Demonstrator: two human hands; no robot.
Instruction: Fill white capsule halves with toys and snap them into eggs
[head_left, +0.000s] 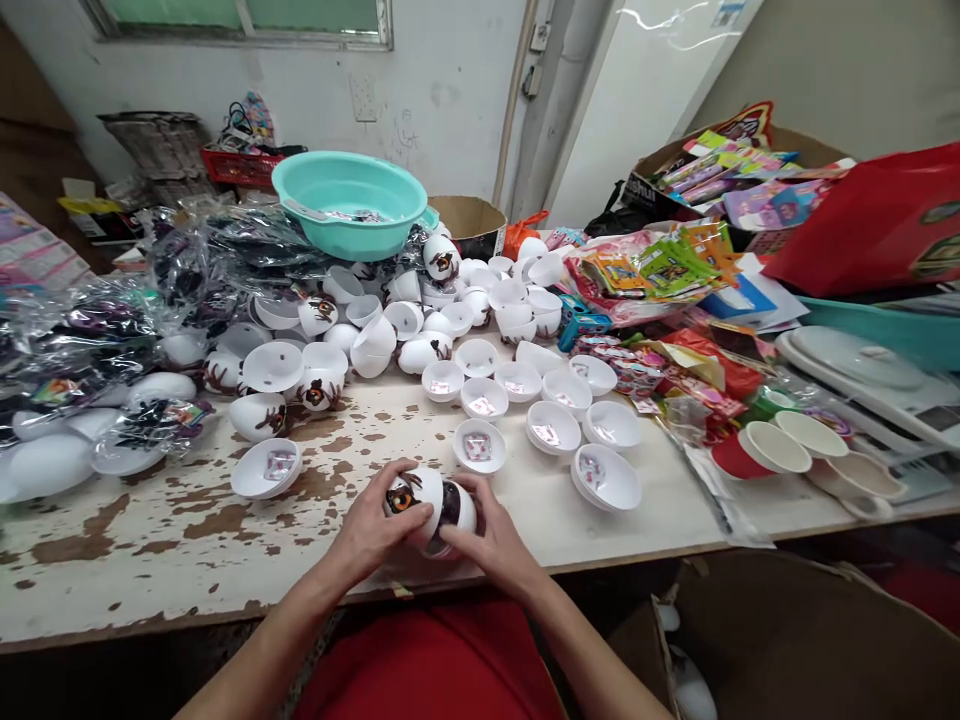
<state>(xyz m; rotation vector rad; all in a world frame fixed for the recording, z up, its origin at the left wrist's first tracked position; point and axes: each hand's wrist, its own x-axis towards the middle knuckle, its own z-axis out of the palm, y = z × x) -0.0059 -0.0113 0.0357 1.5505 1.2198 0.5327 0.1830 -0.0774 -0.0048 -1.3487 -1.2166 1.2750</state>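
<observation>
Just above the table's front edge, I hold a white plastic egg [426,490] lying on its side. My left hand [367,528] is wrapped round the half printed with an orange eye and brown marks. Closed on the other end is my right hand [496,538]. A dark band shows between the white halves; I cannot tell what it is. Beyond my hands, a white half-shell [478,447] holds a small clear packet with red print. Several similar half-shells with packets stand to the right, and another half-shell [266,468] with a packet sits to the left.
Piled shells [371,345] fill the table's middle, with a turquoise basin [352,240] behind. Clear-wrapped dark items [97,340] crowd the left. Colourful packets [660,265], paper cups [776,447] and a red bag [870,225] occupy the right. A cardboard box [810,640] stands below the table edge.
</observation>
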